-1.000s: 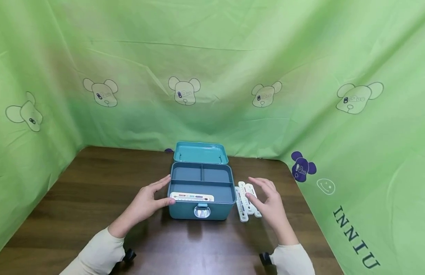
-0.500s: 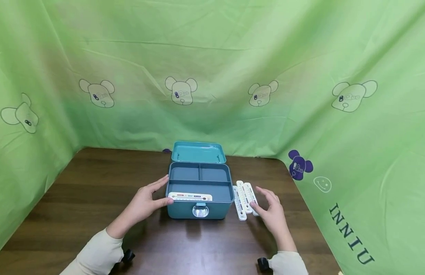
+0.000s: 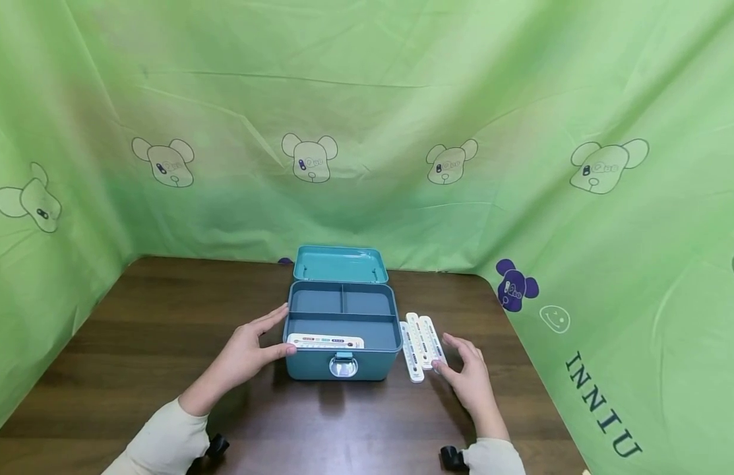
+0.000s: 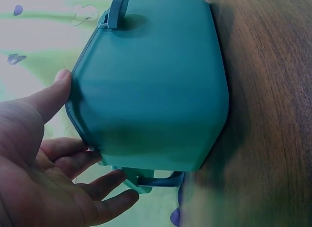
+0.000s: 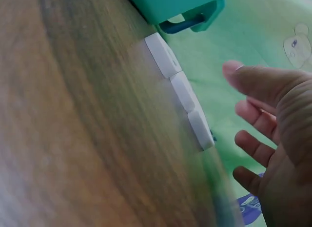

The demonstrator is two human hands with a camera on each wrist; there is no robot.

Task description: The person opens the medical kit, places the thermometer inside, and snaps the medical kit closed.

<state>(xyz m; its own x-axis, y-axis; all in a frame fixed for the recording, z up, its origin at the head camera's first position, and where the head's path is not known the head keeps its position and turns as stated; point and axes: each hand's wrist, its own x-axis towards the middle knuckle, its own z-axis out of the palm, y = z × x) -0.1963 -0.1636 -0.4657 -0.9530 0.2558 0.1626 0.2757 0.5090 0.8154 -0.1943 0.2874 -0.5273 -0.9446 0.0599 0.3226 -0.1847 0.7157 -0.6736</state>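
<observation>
Three white strips point(image 3: 422, 342) pointing away, angled left, boxed strip point(image 3: 328, 342) crosswise

left grip point(image 4: 53, 188), thumb touching edge of teal box point(image 4: 151, 85); wood-grain tabletop point(image 4: 273, 110) alongside.

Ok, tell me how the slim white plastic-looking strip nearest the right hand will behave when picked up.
The slim white plastic-looking strip is probably stiff, given its straight edges. Its slim build suggests lightness. Lying flat on the brown wood-grain table, it seems unlikely to roll.
</observation>
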